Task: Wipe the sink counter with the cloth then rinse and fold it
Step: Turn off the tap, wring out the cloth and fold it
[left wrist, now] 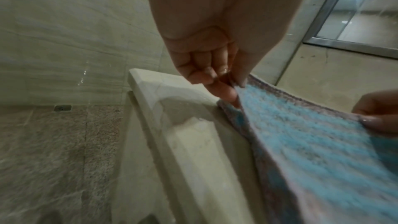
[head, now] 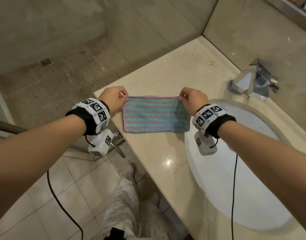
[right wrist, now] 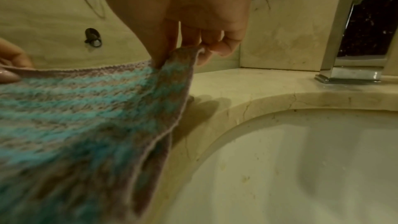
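A blue and pink striped cloth (head: pixel 154 115) (left wrist: pixel 312 142) (right wrist: pixel 75 117) is stretched over the beige sink counter (head: pixel 166 70), just left of the white basin (head: pixel 235 187). It is doubled into two layers, as the right wrist view shows along its side edge. My left hand (head: pixel 122 97) (left wrist: pixel 232 89) pinches the far left corner. My right hand (head: pixel 182 97) (right wrist: pixel 172 55) pinches the far right corner. Both corners are lifted, while the near edge lies on the counter.
A chrome faucet (head: pixel 252 80) (right wrist: pixel 355 57) stands behind the basin against the marble backsplash. The counter's left edge (left wrist: pixel 172 134) drops to the tiled floor (head: pixel 53 187). A shower area with a floor drain (head: pixel 45 62) lies to the left. A black cable (head: pixel 234 187) hangs over the basin.
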A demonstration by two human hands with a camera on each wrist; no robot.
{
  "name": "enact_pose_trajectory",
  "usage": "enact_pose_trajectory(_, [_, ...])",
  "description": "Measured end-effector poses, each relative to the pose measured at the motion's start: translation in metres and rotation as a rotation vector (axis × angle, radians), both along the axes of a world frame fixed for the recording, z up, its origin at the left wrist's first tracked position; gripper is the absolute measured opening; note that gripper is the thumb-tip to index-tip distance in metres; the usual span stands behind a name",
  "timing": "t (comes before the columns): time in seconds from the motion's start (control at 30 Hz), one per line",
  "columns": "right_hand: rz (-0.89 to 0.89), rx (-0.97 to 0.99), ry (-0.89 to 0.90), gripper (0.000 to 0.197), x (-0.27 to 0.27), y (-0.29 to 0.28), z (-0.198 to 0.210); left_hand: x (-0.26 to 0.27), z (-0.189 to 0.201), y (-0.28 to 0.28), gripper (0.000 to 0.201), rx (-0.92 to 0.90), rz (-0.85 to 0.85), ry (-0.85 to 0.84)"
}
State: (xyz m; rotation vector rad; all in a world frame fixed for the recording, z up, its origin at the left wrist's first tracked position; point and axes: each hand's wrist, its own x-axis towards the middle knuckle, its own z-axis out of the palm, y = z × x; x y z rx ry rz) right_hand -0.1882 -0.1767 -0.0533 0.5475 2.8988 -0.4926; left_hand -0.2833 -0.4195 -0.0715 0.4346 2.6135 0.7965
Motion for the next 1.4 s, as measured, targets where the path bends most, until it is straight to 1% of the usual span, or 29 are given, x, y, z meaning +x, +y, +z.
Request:
enact_pose_trajectory(0.1, [-0.047, -0.012, -0.006, 0.021, -0.008, 0.001, -0.001, -0.005, 0.002, 0.005, 0.007, 0.029, 0.039, -0.022])
enact_pose_trajectory(0.33, [-0.090, -0.032, -0.053, 0.024, -0.015, -0.002, -0.014, -0.012, -0.006, 0.007, 0.007, -0.033, 0.057, -0.057])
enact_pose_trajectory(0.4, [-0.098, -0.036, -0.038, 0.026, -0.014, -0.003, -0.016, -0.012, -0.007, 0.005, 0.006, -0.030, 0.069, -0.060])
enact_pose_trajectory(0.47, [-0.112, -0.034, 0.016, 0.028, -0.011, -0.002, -0.017, -0.013, -0.008, 0.002, 0.008, -0.039, 0.050, -0.046])
enact_pose_trajectory(0.5, [-0.127, -0.033, 0.042, 0.028, -0.008, -0.002, -0.017, -0.014, -0.008, 0.001, 0.014, -0.030, 0.022, -0.045])
enact_pose_trajectory(0.6, [-0.197, -0.055, 0.056, 0.029, 0.000, 0.002, -0.010, -0.012, -0.004, 0.000, 0.046, 0.036, -0.060, -0.087])
enact_pose_trajectory(0.63, [-0.234, -0.078, 0.038, 0.029, 0.003, 0.003, -0.007, -0.011, -0.003, 0.000, 0.053, 0.047, -0.061, -0.064])
enact_pose_trajectory(0.67, [-0.270, -0.098, 0.015, 0.030, 0.007, 0.004, -0.004, -0.009, -0.001, -0.001, 0.054, 0.040, -0.060, -0.018])
enact_pose_trajectory(0.7, [-0.298, -0.119, -0.018, 0.031, 0.011, 0.004, -0.002, -0.006, 0.001, -0.002, 0.050, 0.023, -0.066, 0.037])
enact_pose_trajectory(0.8, [-0.321, -0.212, -0.158, 0.039, 0.026, 0.002, -0.004, 0.010, 0.006, 0.000, 0.026, -0.040, -0.168, 0.155])
enact_pose_trajectory(0.87, [-0.334, -0.280, -0.219, 0.043, 0.036, -0.003, -0.005, 0.024, 0.007, 0.002, 0.017, -0.079, -0.231, 0.220])
enact_pose_trajectory(0.9, [-0.358, -0.331, -0.231, 0.042, 0.040, -0.006, -0.005, 0.031, 0.006, 0.003, 0.015, -0.090, -0.236, 0.242])
enact_pose_trajectory(1.0, [-0.437, -0.498, -0.242, 0.030, 0.049, -0.011, -0.006, 0.050, 0.001, 0.003, 0.013, -0.116, -0.279, 0.251])
enact_pose_trajectory(1.07, [-0.483, -0.558, -0.229, 0.024, 0.052, -0.012, -0.006, 0.061, -0.004, 0.002, 0.013, -0.151, -0.343, 0.243])
enact_pose_trajectory(1.13, [-0.566, -0.639, -0.177, 0.025, 0.055, -0.010, -0.007, 0.068, -0.008, 0.001, 0.014, -0.173, -0.383, 0.241])
enact_pose_trajectory(1.2, [-0.642, -0.741, -0.149, 0.026, 0.058, -0.009, -0.006, 0.073, -0.012, -0.002, 0.015, -0.163, -0.388, 0.241])
enact_pose_trajectory(1.27, [-0.682, -0.783, -0.155, 0.022, 0.060, -0.008, -0.007, 0.074, -0.015, -0.007, 0.015, -0.142, -0.362, 0.238])
enact_pose_trajectory(1.37, [-0.695, -0.759, -0.167, 0.010, 0.061, -0.008, -0.010, 0.071, -0.017, -0.014, 0.017, -0.133, -0.329, 0.216])
enact_pose_trajectory(1.4, [-0.695, -0.770, -0.169, 0.009, 0.062, -0.008, -0.012, 0.071, -0.017, -0.015, 0.017, -0.134, -0.329, 0.205])
